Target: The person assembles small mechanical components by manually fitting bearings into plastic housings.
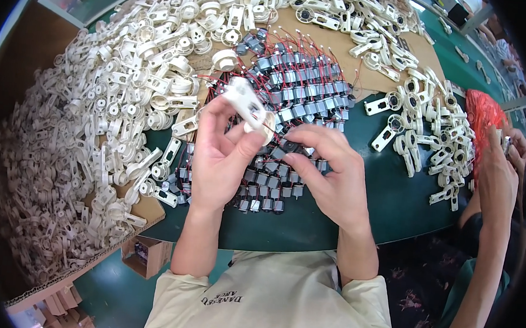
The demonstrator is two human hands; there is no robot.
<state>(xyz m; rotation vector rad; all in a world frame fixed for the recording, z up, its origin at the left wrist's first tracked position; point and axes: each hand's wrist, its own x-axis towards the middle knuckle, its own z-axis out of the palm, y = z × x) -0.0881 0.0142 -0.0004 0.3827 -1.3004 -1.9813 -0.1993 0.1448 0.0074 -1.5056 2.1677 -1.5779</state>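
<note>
Head view — white casing [245, 102] sits in left fingers [217, 111], right fingers [321, 139] beside.

The white piece [243, 100] partly hides the left hand [220, 155].

Near the middle of the frame, the person's left hand [220, 155] grips a white plastic piece [243, 98], tilted, its round end toward the right hand [338, 172]. That hand's thumb and forefinger are bent close together beside a small dark part [289, 146]; I can't tell whether they pinch it. Just behind, grey motors [308, 91] with red wires stand in rows on the green table [387, 212]. White parts [121, 93] heap up across the left, and more pieces [424, 123] lie at right. At the right edge, a co-worker's hand [499, 174] shows near a red bag [484, 118].
</note>
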